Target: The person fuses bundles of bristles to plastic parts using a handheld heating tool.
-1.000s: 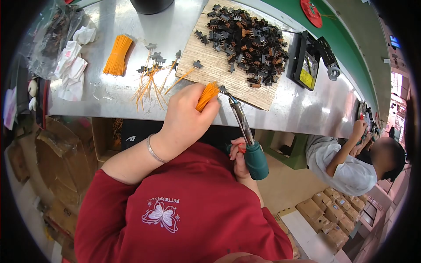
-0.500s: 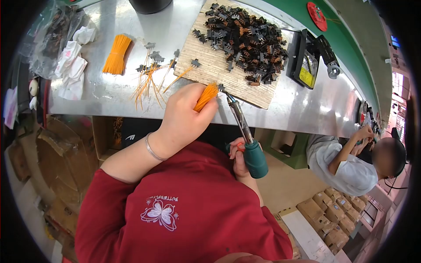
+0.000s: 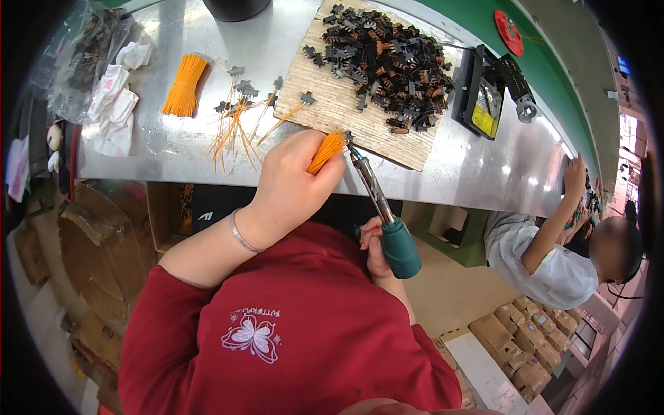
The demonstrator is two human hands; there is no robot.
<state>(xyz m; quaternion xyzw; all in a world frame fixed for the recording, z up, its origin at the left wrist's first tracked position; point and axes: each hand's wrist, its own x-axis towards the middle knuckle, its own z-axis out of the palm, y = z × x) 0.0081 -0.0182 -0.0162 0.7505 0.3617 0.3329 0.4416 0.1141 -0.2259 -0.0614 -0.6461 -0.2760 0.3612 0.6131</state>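
My left hand (image 3: 297,181) grips a bundle of thin orange wires (image 3: 326,152) over the silvery metal bench (image 3: 477,183), my right (image 3: 375,250) clasping a green-handled soldering iron (image 3: 400,250), its tip apparently touching a small dark component (image 3: 348,135).

Your tabletop (image 3: 470,183) is shiny metal. Ahead of you, a wooden board (image 3: 366,131) under a heap of small dark parts (image 3: 391,66). Leftward: loose orange wires (image 3: 232,135), one overlapping the board, then an orange wire bundle (image 3: 184,86), crumpled white tissues (image 3: 113,104), clear plastic bag (image 3: 83,62). Far side, black container (image 3: 236,7). Right of the board, black tray (image 3: 473,90).
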